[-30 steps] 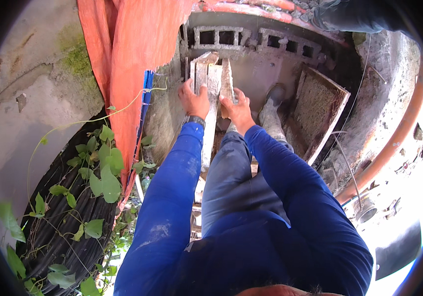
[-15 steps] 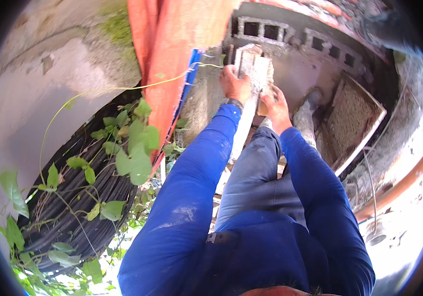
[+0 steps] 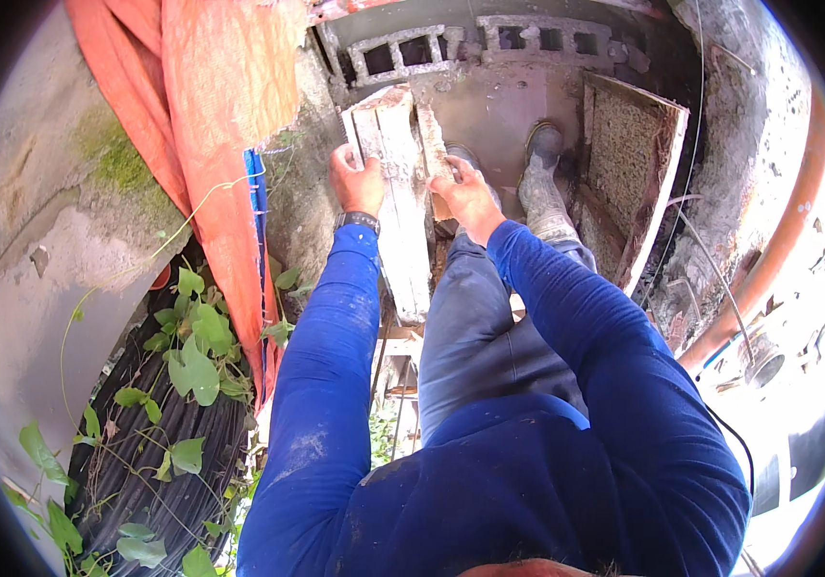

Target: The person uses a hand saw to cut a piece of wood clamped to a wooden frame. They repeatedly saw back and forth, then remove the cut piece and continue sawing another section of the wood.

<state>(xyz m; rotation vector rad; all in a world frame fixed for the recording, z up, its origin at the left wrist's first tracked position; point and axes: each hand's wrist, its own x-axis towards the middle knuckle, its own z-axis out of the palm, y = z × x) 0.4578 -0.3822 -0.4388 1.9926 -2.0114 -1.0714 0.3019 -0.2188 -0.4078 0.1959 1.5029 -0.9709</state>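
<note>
Long, whitish weathered planks, probably wood, stand lengthwise in front of me, side by side with pale mortar-like crust on them. My left hand is closed on the left edge of these planks, fingers curled over the side and thumb on the face. At their right side is a narrow rough strip, slightly apart from the planks at its top. My right hand pinches the lower part of this strip between thumb and fingers. The planks' undersides are hidden.
Hollow concrete blocks line the far edge. A wood-framed panel leans at the right, beside my boots. An orange tarp hangs left, above coiled black hose and leafy vines. An orange pipe runs far right.
The view has turned, so everything sits further left in it. Both hands keep their hold on the planks and the strip. A slight gap shows between strip and planks.
</note>
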